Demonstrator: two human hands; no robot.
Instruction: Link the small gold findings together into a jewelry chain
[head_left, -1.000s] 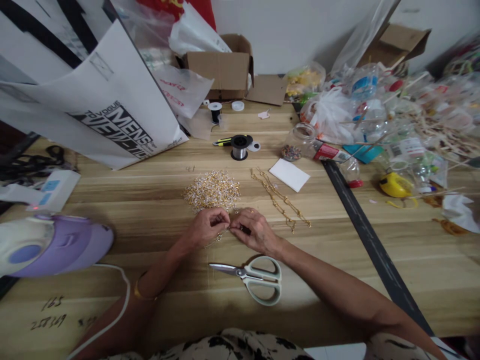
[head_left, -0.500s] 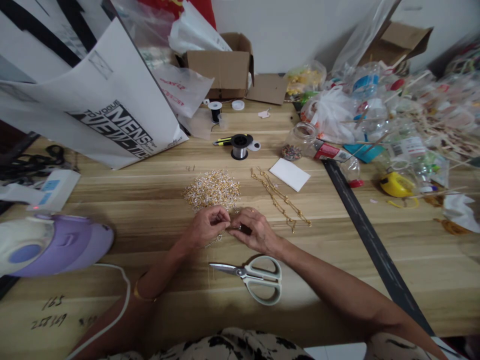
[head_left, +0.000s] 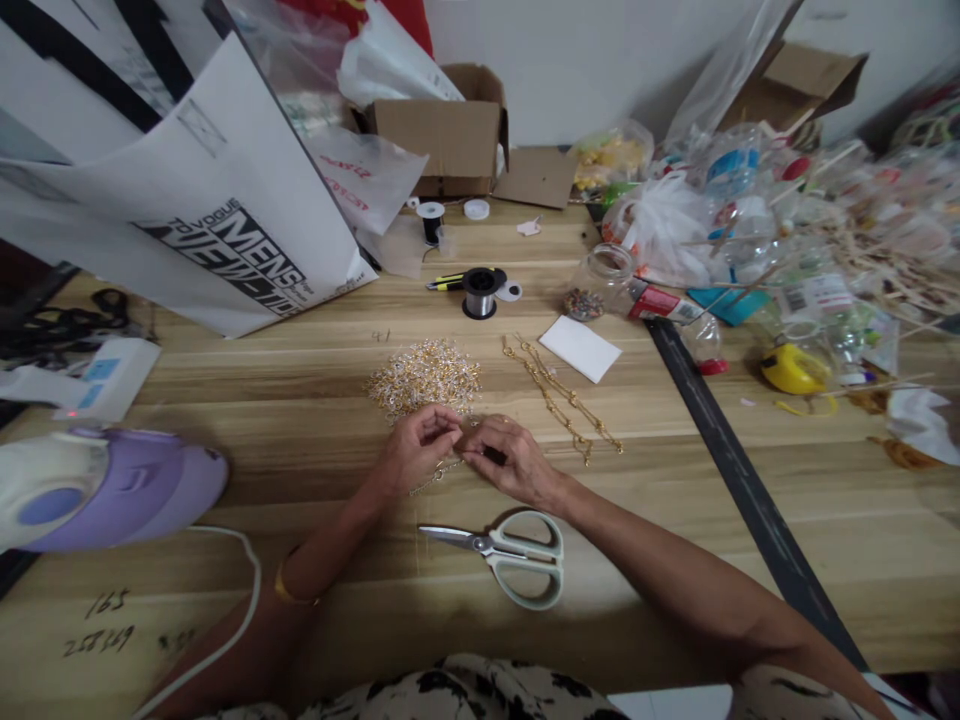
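Note:
My left hand (head_left: 426,446) and my right hand (head_left: 511,462) meet just in front of a heap of small gold and silver beads or findings (head_left: 424,378). Both hands are closed in a pinch, fingertips almost touching. A thin silvery chain (head_left: 429,482) trails on the table below the left fingers and leads up to the right fingertips. Whatever the left fingertips pinch is too small to make out. Scissors with pale handles (head_left: 531,560) lie nearer my body, blades pointing left. Gold beaded chains (head_left: 559,400) are stretched out to the right of the heap.
Beyond the heap are a wire spool (head_left: 480,295), a cutter knife (head_left: 446,283) and a white card (head_left: 580,348). A jar with beads (head_left: 600,285) and piled plastic bottles stand right. At left are a purple-and-white appliance (head_left: 142,490), its cord (head_left: 251,570) and a large bag (head_left: 247,200).
My left hand has lifted slightly and its fingers have shifted. The right fingers have drawn closer together, and more of the thin chain shows toward them. Everything else stays put.

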